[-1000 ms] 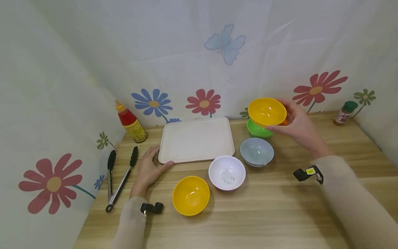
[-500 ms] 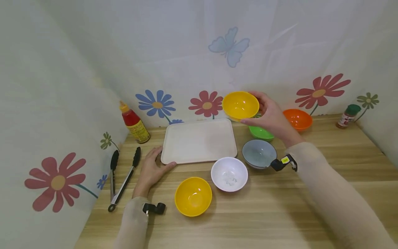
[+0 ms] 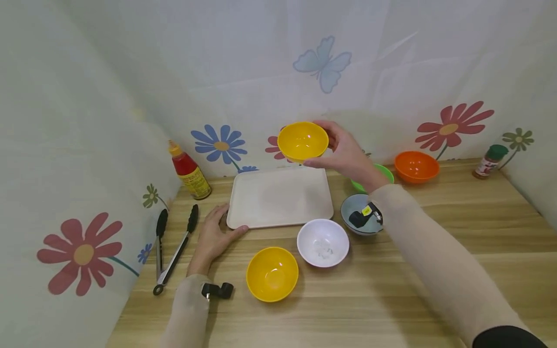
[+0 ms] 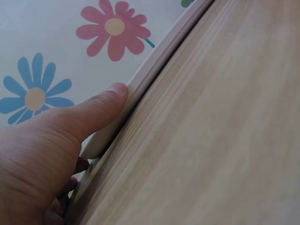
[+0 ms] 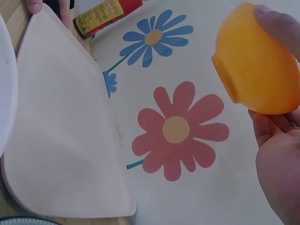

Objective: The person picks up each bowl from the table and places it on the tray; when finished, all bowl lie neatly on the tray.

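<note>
The right hand [image 3: 344, 150] holds a yellow bowl [image 3: 302, 140] by its right side, thumb toward the front and fingers behind, mouth upward and lifted clear of the wooden tabletop [image 3: 374, 299]. From the head, the bowl overlaps the line of the back edge of a rectangular white tray [image 3: 278, 198]; whether it is right over the tray or just beyond, I cannot tell. The tray's long axis runs left to right, roughly along the tabletop's back edge. The left hand [image 3: 213, 240] grips the tray's front-left corner, thumb on the front rim and fingers down the left side, well apart from the lifted bowl.

In front of the tray stand a second yellow bowl [image 3: 272, 274] and, nearer its front-right corner, a white bowl [image 3: 323, 243]. The right forearm crosses above a grey-blue bowl [image 3: 349, 205], with green [image 3: 386, 173] and orange [image 3: 416, 166] bowls behind.
</note>
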Demonstrator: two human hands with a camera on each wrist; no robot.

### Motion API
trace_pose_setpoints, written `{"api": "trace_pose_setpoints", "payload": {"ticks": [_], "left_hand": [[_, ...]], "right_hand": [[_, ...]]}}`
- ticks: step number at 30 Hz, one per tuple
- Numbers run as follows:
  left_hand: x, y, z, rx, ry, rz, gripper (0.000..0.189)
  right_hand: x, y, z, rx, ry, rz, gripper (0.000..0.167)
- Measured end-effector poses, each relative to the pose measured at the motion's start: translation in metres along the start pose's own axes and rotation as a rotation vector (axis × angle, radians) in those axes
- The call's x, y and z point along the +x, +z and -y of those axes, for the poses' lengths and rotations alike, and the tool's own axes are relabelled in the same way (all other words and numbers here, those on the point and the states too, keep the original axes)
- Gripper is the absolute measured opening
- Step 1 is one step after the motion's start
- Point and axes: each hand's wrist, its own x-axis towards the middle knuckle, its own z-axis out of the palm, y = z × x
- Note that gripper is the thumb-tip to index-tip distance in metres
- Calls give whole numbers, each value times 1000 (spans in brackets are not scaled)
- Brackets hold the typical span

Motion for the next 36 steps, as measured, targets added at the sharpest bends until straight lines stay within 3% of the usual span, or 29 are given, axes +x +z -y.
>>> {"api": "trace_pose_setpoints", "payload": {"ticks": [12, 20, 28, 36], "left_hand": [[-1, -2, 1, 12, -7, 9, 105], [2, -1, 0, 19, -12, 4, 105], [7, 3, -2, 8, 17, 0, 102], [4, 1, 1, 18, -18, 4, 104]], "right_hand": [[32, 41, 6, 106, -33, 60, 89], [51, 66, 7, 89, -67, 76, 93], [67, 86, -3, 127, -30, 80, 92], [79, 112, -2, 106, -5, 108, 93]]}}
